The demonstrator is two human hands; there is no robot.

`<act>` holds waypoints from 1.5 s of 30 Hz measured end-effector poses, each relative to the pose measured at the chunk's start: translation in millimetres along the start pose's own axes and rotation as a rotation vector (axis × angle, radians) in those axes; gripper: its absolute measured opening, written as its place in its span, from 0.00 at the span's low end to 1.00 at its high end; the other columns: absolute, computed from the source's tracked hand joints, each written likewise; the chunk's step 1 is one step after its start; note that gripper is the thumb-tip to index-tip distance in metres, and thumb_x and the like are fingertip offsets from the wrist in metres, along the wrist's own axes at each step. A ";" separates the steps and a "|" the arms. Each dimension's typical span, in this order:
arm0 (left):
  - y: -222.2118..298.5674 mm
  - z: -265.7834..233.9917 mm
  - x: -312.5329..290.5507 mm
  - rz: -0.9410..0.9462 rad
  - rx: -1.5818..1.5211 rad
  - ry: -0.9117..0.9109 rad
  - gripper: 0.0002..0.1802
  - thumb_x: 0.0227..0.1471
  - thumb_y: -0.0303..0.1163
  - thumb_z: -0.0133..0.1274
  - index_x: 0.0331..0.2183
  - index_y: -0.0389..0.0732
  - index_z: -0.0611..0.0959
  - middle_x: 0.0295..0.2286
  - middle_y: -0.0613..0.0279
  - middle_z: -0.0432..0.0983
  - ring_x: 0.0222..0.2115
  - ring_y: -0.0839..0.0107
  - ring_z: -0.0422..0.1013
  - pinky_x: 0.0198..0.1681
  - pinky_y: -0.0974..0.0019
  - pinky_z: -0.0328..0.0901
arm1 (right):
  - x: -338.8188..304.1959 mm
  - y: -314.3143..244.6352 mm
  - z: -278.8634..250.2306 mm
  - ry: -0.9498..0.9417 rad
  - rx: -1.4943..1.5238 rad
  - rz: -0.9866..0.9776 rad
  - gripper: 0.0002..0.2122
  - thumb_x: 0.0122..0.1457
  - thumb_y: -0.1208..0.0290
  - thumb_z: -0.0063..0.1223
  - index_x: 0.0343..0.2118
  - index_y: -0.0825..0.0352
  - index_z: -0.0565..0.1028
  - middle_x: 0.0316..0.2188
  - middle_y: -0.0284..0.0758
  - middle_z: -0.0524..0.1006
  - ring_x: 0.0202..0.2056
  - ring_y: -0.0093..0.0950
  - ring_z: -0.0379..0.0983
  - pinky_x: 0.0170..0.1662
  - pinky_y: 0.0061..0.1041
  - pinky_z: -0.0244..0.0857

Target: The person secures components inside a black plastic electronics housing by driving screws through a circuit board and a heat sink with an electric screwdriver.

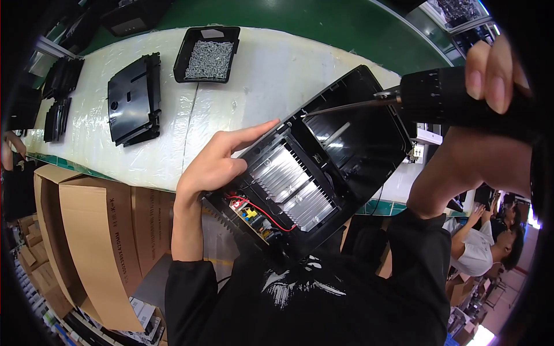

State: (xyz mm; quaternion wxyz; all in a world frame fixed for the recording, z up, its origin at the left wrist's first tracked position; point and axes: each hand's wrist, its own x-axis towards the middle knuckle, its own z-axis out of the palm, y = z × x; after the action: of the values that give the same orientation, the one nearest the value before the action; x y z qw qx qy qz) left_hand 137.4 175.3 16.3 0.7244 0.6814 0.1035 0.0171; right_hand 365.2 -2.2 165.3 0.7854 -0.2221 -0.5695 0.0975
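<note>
An open black plastic housing (369, 144) lies tilted in front of me, partly over the table's near edge. Inside it are a silver finned metal plate (297, 187) and a small circuit board (257, 222) with a red wire. My left hand (213, 164) grips the housing's left side, index finger stretched along the rim and thumb bent over it. A black electric screwdriver (433, 92) is held in my right hand (493, 81), fingers wrapped over its body. Its long bit (346, 108) points left, the tip at the housing's inner edge near my left index fingertip.
A black tray (180, 68) of silver screws (209, 59) stands at the back of the white film-covered table (254, 86). Stacked black panels (135, 98) lie to the left, more black parts (60, 86) beyond. Cardboard boxes (95, 230) stand at lower left. Another person (479, 248) sits at right.
</note>
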 end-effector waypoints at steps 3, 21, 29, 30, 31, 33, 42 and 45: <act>0.2 -0.6 -1.7 0.013 -0.005 0.010 0.44 0.26 0.13 0.36 0.54 0.36 0.69 0.49 0.49 0.69 0.53 0.64 0.64 0.56 0.71 0.53 | 2.7 16.0 -3.3 0.006 -0.003 0.015 0.32 0.45 0.33 0.49 0.36 0.64 0.66 0.20 0.31 0.68 0.19 0.20 0.65 0.28 0.16 0.61; -2.2 0.1 -0.4 0.052 -0.028 0.014 0.44 0.24 0.15 0.36 0.53 0.35 0.69 0.49 0.48 0.70 0.52 0.62 0.64 0.57 0.68 0.52 | -15.1 79.6 66.5 0.011 -0.065 0.112 0.35 0.44 0.31 0.46 0.36 0.65 0.65 0.19 0.32 0.69 0.17 0.21 0.66 0.25 0.17 0.62; -3.8 -1.4 -1.9 0.043 -0.049 0.006 0.43 0.25 0.16 0.37 0.53 0.35 0.69 0.49 0.48 0.70 0.52 0.62 0.65 0.56 0.70 0.53 | -20.7 81.0 64.4 0.020 -0.068 0.150 0.35 0.43 0.30 0.45 0.35 0.65 0.65 0.18 0.32 0.69 0.16 0.22 0.66 0.24 0.17 0.63; -4.1 -1.5 -1.6 0.055 -0.044 0.002 0.43 0.25 0.16 0.37 0.53 0.35 0.69 0.49 0.48 0.69 0.52 0.62 0.65 0.56 0.70 0.53 | -21.2 81.2 63.9 0.022 -0.069 0.154 0.36 0.43 0.30 0.45 0.35 0.66 0.65 0.18 0.32 0.69 0.16 0.22 0.66 0.24 0.17 0.63; -4.2 -1.4 -1.3 0.055 -0.045 0.002 0.43 0.25 0.16 0.37 0.53 0.35 0.69 0.49 0.48 0.69 0.52 0.62 0.65 0.56 0.70 0.53 | -21.4 82.9 64.0 0.023 -0.071 0.158 0.36 0.43 0.30 0.44 0.35 0.66 0.65 0.18 0.32 0.69 0.16 0.22 0.66 0.23 0.17 0.63; -4.6 -1.2 -0.7 0.055 -0.028 0.007 0.43 0.25 0.16 0.37 0.53 0.35 0.69 0.49 0.48 0.69 0.52 0.62 0.64 0.56 0.70 0.53 | -21.5 83.2 60.1 0.025 -0.075 0.165 0.36 0.43 0.30 0.44 0.35 0.66 0.65 0.17 0.32 0.69 0.16 0.22 0.66 0.23 0.17 0.63; -4.1 -1.4 -0.1 0.022 -0.060 -0.003 0.43 0.25 0.16 0.37 0.53 0.35 0.69 0.50 0.47 0.68 0.54 0.61 0.62 0.58 0.68 0.51 | -24.3 87.9 52.6 0.041 -0.098 0.198 0.37 0.42 0.28 0.43 0.35 0.66 0.64 0.17 0.33 0.69 0.15 0.22 0.67 0.22 0.17 0.64; -4.1 -1.8 -2.0 0.031 -0.047 0.002 0.43 0.25 0.16 0.37 0.53 0.35 0.69 0.50 0.47 0.68 0.54 0.60 0.62 0.58 0.68 0.51 | -28.9 88.6 57.0 0.048 -0.099 0.210 0.37 0.42 0.28 0.42 0.34 0.66 0.64 0.16 0.33 0.69 0.15 0.22 0.67 0.21 0.17 0.64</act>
State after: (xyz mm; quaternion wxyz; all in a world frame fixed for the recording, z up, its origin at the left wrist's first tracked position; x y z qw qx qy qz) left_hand 134.7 176.5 12.5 0.7396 0.6659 0.0931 0.0315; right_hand 311.0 77.7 114.4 0.7724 -0.3214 -0.5281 0.1456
